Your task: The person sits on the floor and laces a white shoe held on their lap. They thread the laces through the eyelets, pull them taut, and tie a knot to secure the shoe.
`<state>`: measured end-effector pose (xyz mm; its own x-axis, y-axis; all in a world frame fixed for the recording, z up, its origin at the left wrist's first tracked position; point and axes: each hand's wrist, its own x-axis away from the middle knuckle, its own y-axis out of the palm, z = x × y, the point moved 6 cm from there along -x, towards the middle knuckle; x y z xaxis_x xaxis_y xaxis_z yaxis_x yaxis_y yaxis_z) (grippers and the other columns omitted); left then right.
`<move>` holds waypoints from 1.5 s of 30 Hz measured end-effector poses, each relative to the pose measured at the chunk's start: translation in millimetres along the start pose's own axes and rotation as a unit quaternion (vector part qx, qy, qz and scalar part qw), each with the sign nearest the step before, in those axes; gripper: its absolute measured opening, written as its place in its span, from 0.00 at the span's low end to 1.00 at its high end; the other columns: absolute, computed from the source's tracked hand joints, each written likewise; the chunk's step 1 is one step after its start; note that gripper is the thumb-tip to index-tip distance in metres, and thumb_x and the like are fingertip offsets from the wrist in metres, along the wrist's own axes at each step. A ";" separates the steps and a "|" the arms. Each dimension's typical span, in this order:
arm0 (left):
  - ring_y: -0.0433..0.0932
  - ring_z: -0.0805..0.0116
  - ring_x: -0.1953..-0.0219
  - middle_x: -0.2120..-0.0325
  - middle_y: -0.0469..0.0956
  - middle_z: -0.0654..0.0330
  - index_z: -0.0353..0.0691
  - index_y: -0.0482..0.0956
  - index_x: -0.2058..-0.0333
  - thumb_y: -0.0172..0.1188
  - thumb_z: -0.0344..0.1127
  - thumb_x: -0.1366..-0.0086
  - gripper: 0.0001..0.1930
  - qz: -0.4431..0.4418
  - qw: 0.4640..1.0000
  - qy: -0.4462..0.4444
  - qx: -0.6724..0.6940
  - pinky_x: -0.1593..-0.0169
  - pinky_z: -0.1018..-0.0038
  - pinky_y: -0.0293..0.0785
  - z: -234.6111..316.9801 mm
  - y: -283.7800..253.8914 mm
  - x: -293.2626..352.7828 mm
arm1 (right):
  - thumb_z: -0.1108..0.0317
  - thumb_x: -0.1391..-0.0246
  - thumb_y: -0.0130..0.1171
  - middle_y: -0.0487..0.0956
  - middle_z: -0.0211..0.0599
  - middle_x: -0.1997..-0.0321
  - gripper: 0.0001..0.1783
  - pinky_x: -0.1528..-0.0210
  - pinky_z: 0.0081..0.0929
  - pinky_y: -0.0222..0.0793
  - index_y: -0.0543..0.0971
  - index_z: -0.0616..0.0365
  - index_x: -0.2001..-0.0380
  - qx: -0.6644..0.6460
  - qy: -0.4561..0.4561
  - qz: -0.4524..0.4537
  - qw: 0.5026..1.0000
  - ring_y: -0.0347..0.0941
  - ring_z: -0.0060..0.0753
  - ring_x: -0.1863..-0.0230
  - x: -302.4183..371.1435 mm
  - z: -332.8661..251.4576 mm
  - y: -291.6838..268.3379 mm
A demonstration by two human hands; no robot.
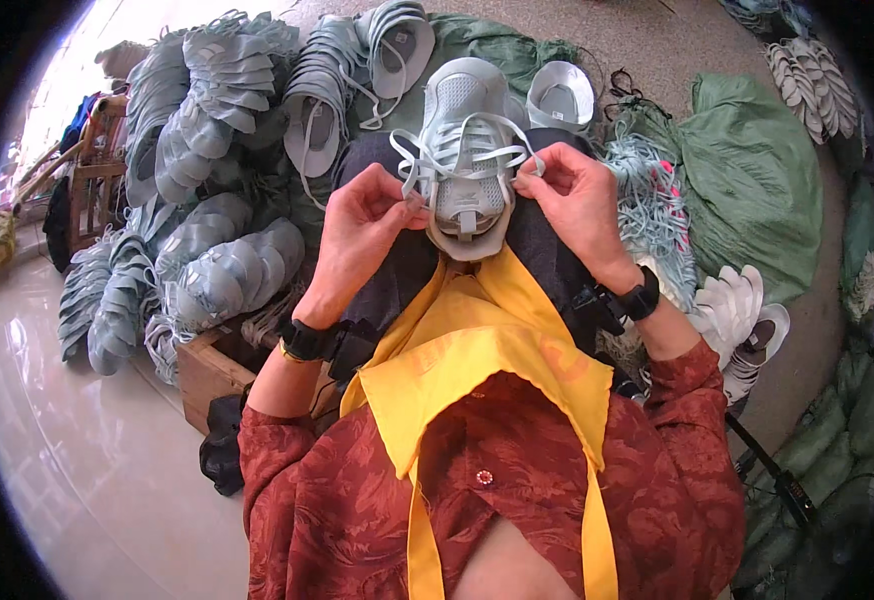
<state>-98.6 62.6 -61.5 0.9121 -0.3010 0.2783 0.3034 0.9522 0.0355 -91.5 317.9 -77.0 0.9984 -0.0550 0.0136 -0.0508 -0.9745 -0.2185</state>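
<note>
A pale grey-green shoe upper [469, 95] rests across my knees, its toe pointing away from me. Loose loops of a pale shoelace [479, 132] stand up from its eyelets. At the shoe's left side, my left hand [357, 235] pinches the lace between thumb and fingertips; the lace end is hard to make out there. My right hand [579, 208] is closed in a pinch at the right side, where a loop of the lace reaches its fingertips. A yellow apron [472, 345] covers my lap below the heel opening.
Stacked shoe uppers [222, 85] are heaped at the left, above a wooden box [202, 375]. To the right lie a tangle of pale laces [647, 185], a green sack [752, 185] and white shoe uppers [732, 310]. Another upper [562, 95] lies beyond my right knee.
</note>
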 end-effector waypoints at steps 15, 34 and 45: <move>0.84 0.74 0.64 0.67 0.84 0.58 0.34 0.75 0.65 0.61 0.25 0.29 0.05 0.049 0.998 0.017 -0.018 0.56 0.76 0.84 -0.7 0.4 2.1 | 0.75 0.45 0.68 0.85 0.45 0.70 0.08 0.65 0.29 0.78 0.82 0.63 0.62 0.127 -0.043 -0.010 0.991 0.86 0.37 0.68 1.4 -19.6 7.2; 0.85 0.75 0.64 0.69 0.84 0.60 0.31 0.75 0.66 0.62 0.18 0.35 0.05 0.167 0.968 0.082 -0.167 0.59 0.78 0.84 -3.3 0.7 -1.8 | 0.78 0.41 0.64 0.84 0.37 0.67 0.10 0.66 0.22 0.78 0.81 0.64 0.56 0.070 -0.004 -0.024 0.997 0.82 0.20 0.68 6.2 -22.9 0.4; 0.83 0.78 0.70 0.75 0.82 0.61 0.31 0.76 0.67 0.63 0.20 0.38 0.04 0.136 0.948 0.089 -0.274 0.65 0.79 0.78 13.0 7.4 -4.4 | 0.77 0.48 0.70 0.80 0.34 0.70 0.10 0.71 0.25 0.74 0.77 0.61 0.65 0.195 -0.129 0.011 0.972 0.78 0.26 0.74 13.9 -46.0 -7.6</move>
<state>-104.0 71.7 -50.0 0.9943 -0.0991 0.0386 0.1044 0.8403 -0.5320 -78.4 314.6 -30.3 0.9727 0.0315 -0.2300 -0.1084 -0.8147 -0.5697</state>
